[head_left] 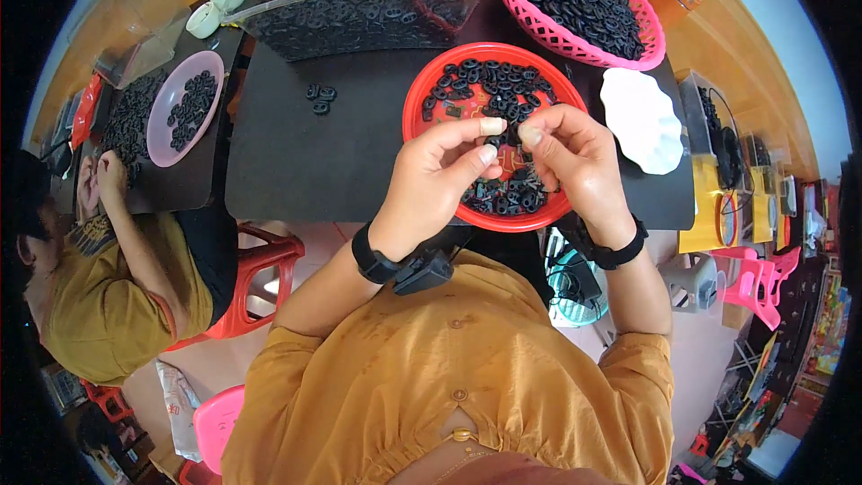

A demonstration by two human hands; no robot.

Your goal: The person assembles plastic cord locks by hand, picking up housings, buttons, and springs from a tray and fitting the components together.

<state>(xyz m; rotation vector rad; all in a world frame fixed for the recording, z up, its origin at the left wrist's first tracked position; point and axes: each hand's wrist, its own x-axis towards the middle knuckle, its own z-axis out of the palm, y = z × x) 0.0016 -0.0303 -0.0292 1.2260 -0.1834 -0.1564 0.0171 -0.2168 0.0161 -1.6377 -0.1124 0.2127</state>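
Observation:
My left hand [433, 172] and my right hand [582, 162] meet over a round red tray [414, 112]. Thumb and fingers of both hands are pinched together around a small black plastic piece [503, 138], mostly hidden by the fingertips. Whether each hand grips a separate piece I cannot make out. A pale wrap covers a fingertip of the left hand. Loose black oval pieces [514, 88] with holes lie in the tray, heaped at its far side and also under my hands at its near side. Both wrists carry black straps.
Behind the tray stand a clear bin [377, 13] and a pink basket [575, 43], both full of black pieces. A white scalloped plate [641, 121] sits at the right. Several pieces [321, 99] lie on the dark table [305, 162]. At left, a co-worker [126, 296] sits by a pink plate [162, 139].

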